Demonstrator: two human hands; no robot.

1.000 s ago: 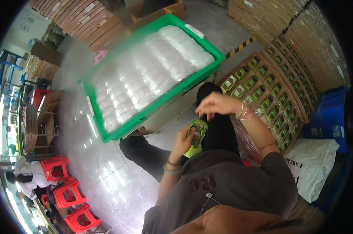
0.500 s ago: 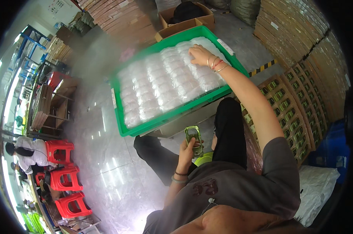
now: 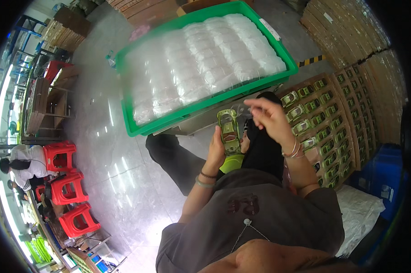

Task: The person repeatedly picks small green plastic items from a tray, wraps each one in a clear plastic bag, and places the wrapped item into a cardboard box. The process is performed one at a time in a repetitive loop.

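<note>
My left hand [image 3: 217,146] is closed around a green toy car body shell [image 3: 228,132], an open frame with a cut-out roof and windows, held upright over my lap. Just to its right, my right hand [image 3: 273,122] is raised with its fingers pinched. A small see-through plastic piece [image 3: 240,110] shows at the fingertips, close to the shell's upper end; its outline is blurred. Beyond both hands lies a green plastic tray [image 3: 205,105] filled with rows of shiny, clear plastic pieces [image 3: 205,59].
At my right, cardboard trays [image 3: 326,132] hold several green car shells. Behind them rise stacked cardboard sheets [image 3: 351,32]. A blue bin [image 3: 382,175] and white sack [image 3: 358,218] are by my right side. Red stools [image 3: 69,186] and a seated person [image 3: 26,161] are at left.
My right hand has come back from the clear pieces in the tray to beside the shell, with a clear piece in its fingers. The view has tipped downward; my left hand still holds the shell.
</note>
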